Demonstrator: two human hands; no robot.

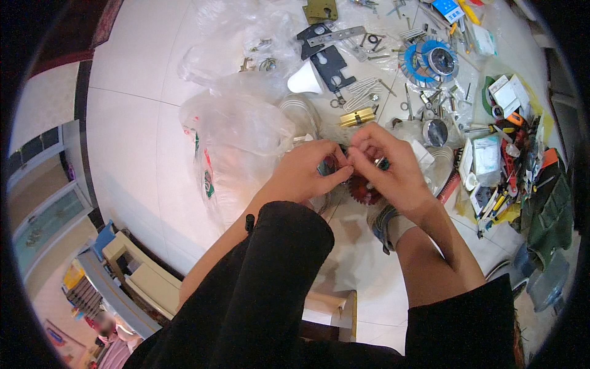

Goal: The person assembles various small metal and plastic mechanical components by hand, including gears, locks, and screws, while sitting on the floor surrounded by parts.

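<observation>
My left hand (307, 169) and my right hand (390, 169) meet in front of me, thumbs and fingertips pinched close together. Whatever they hold between them is mostly hidden. A small dark piece (383, 163) shows beside the right fingers. Below the right hand is a red toothed disc (364, 192), partly covered by it. Just beyond the fingertips lies a brass lock cylinder (357, 117). A clear plastic bag (239, 132) spreads over the floor beside my left hand.
Black metal plates (332, 64), a white cone-shaped piece (305, 79) and bent wire pieces (365, 91) lie ahead. A blue slotted disc (424, 64) is farther right. Tools and packets crowd a yellow bag (491, 215). A person (110, 335) appears at lower left.
</observation>
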